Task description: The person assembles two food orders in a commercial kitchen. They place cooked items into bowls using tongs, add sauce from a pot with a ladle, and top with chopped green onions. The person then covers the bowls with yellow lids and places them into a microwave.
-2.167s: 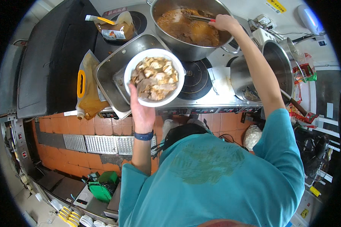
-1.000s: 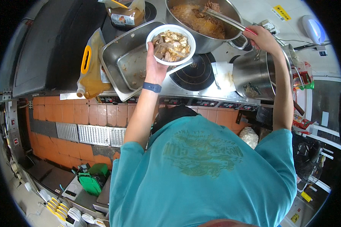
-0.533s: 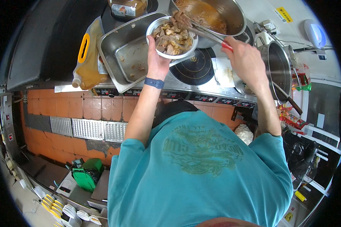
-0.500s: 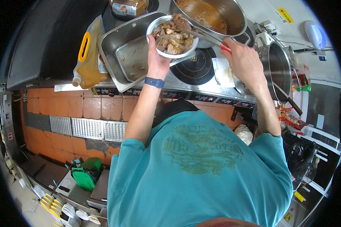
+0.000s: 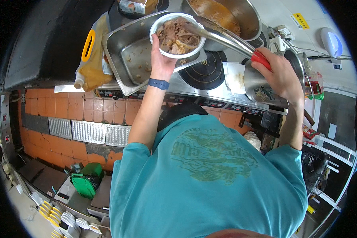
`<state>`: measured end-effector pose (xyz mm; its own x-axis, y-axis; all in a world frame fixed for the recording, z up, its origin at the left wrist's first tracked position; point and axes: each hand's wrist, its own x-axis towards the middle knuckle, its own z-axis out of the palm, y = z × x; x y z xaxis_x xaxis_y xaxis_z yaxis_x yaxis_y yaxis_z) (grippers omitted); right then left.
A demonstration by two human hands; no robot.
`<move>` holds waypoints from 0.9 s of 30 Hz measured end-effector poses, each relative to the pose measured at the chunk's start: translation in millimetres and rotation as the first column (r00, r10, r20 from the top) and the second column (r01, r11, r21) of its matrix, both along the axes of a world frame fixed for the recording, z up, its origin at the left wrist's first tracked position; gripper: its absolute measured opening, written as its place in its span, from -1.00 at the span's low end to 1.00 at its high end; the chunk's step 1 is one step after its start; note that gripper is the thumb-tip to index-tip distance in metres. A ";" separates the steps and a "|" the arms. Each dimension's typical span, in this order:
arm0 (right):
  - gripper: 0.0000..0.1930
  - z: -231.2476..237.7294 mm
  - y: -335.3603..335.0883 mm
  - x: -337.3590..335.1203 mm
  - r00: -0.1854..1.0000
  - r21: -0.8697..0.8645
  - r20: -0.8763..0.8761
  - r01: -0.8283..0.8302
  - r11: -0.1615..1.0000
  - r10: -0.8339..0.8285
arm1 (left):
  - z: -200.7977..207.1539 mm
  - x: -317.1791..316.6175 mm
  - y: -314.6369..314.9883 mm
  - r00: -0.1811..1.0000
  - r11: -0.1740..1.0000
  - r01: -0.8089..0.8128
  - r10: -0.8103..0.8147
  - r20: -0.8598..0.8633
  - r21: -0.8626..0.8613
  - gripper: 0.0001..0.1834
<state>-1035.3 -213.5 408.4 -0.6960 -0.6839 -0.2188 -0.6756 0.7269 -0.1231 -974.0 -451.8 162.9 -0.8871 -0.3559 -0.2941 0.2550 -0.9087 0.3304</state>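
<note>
My left hand [image 5: 161, 63] holds up a round white bowl [image 5: 184, 56] by its near side, thumb on the rim. Pieces of cooked meat [image 5: 174, 35] fill the bowl. Metal tongs [image 5: 230, 39] with a red grip are clasped in my right hand [image 5: 279, 75], and their tips lie over the meat. Under the bowl sits a steel tray [image 5: 125, 49] with a few scraps in it. Beyond the tongs stands a large steel pot [image 5: 253, 22] of orange-brown broth.
A jug of yellow liquid [image 5: 93, 63] stands left of the tray. A black round cooking plate [image 5: 206, 73] lies near the counter's front edge, beside a stained white sheet [image 5: 235, 77]. A steel pot [image 5: 260, 85] is under my right forearm. A wrapped package [image 5: 133, 7] sits at the back.
My right hand has moved right and slightly nearer to me, with the tongs now extending over the bowl. More meat is heaped in the bowl. The bowl has shifted slightly left.
</note>
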 end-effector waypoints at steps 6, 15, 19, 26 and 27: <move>-0.64 -32.7 14.7 -56.6 0.986 -0.116 0.160 -0.020 0.993 0.038 | -1.3 -8.0 -2.1 1.000 1.000 0.018 -0.018 -0.026 0.008 -0.29; -0.49 -109.8 -39.5 -205.9 0.989 0.348 0.000 0.140 0.927 -0.149 | 1.3 -5.8 -4.9 0.999 1.000 0.028 -0.028 0.045 -0.005 -0.26; -0.52 -153.4 -46.3 -234.3 0.984 0.270 0.108 0.109 0.957 -0.143 | -0.9 -5.4 -5.2 0.998 0.998 0.052 -0.051 0.048 -0.037 -0.25; -0.62 -101.1 8.5 -215.7 0.953 -0.044 0.230 0.212 0.976 -0.197 | -6.0 -8.2 -6.0 0.996 0.997 0.054 -0.049 0.079 -0.060 -0.27; -0.63 -92.6 15.6 -209.9 0.955 -0.077 0.221 0.221 0.972 -0.200 | -6.3 -9.1 -5.9 0.996 0.997 0.054 -0.050 0.074 -0.058 -0.27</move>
